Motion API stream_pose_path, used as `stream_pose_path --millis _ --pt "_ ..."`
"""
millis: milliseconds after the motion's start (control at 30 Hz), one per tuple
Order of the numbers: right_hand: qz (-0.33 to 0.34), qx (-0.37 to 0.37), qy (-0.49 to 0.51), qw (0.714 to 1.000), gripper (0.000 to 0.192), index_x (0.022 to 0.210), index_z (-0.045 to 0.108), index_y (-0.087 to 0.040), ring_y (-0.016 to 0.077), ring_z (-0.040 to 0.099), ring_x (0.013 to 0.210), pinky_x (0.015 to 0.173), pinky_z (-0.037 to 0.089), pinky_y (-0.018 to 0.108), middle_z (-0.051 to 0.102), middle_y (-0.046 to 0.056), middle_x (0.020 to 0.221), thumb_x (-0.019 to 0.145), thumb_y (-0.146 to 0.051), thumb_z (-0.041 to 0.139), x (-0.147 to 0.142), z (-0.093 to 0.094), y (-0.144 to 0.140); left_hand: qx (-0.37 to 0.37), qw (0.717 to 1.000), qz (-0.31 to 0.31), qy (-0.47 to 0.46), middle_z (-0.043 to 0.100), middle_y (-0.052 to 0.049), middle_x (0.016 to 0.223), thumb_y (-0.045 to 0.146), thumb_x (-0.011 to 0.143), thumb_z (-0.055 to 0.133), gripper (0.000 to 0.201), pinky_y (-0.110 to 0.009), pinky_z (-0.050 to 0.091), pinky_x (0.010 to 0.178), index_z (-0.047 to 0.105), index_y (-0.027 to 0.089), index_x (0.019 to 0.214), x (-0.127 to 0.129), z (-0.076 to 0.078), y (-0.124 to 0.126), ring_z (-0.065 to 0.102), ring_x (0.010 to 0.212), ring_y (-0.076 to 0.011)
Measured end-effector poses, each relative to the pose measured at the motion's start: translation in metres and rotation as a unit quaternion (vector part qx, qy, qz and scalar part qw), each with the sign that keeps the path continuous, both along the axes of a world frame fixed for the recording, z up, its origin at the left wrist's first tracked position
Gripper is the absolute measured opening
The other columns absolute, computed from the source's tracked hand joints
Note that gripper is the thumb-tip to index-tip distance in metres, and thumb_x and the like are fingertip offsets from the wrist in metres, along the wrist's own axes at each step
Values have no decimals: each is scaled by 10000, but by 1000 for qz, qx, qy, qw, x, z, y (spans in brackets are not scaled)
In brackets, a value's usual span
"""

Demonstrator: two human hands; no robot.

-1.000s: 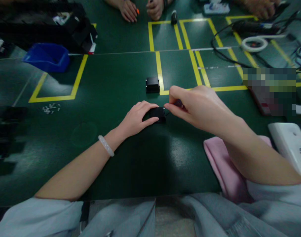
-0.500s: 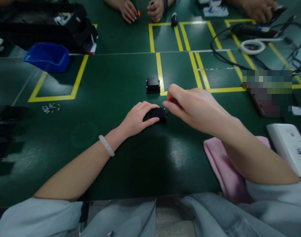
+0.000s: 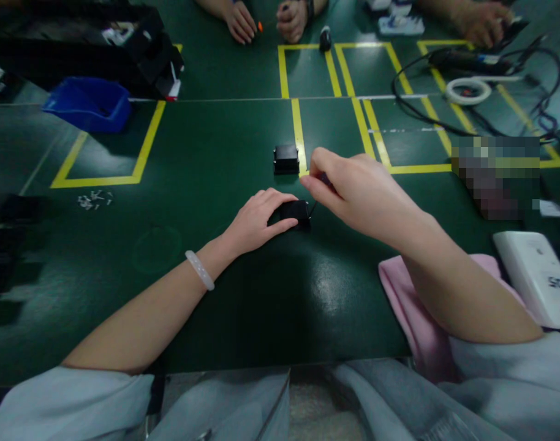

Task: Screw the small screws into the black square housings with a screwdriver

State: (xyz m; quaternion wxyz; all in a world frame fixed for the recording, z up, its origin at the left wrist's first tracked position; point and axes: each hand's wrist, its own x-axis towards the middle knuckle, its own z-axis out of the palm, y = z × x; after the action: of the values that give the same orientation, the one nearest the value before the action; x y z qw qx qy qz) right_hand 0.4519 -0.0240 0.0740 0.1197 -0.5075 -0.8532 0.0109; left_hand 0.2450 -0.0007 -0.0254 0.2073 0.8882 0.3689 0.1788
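Observation:
My left hand grips a small black box that rests on the dark green table, thumb on its near side and fingers over its top. My right hand hovers just right of the box with fingers pinched on a small dark tool; a thin tip points down toward the box's right edge. A second black box sits a little farther away, beside a yellow tape line.
A blue bin and dark bags stand at the far left. Small white parts lie on the left. A pink cloth and a white device are at the right. Cables, a tape roll and other people's hands lie across the far side.
My right hand has lifted slightly and drifted up and to the left, away from the box's edge. My left hand stays on the box.

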Motion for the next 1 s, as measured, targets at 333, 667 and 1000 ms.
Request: stream_pose_path --millis 333,667,1000 --pt "40 -37 53 997 242 1091 496 -170 107 508 600 580 312 239 582 -7 727 953 -279 330 7 -3 -1 -9 1000 -1 4 575 -75 1171 507 944 466 450 -362 396 952 517 188 1257 0 4 -1 514 1080 -230" --pt "43 -46 27 998 240 1092 497 -167 120 509 612 575 305 246 596 3 743 925 -268 358 9 3 -4 -11 1000 0 3 577 -77 1150 525 944 444 451 -364 409 919 520 190 1236 0 4 -1 515 1046 -234" --pt "34 -50 8 998 227 1075 512 -176 113 507 583 551 277 240 596 -7 711 941 -291 371 5 6 -8 -13 1000 0 -4 574 -67 1148 528 940 455 452 -358 400 935 519 190 1233 -1 4 -1 511 1044 -223"
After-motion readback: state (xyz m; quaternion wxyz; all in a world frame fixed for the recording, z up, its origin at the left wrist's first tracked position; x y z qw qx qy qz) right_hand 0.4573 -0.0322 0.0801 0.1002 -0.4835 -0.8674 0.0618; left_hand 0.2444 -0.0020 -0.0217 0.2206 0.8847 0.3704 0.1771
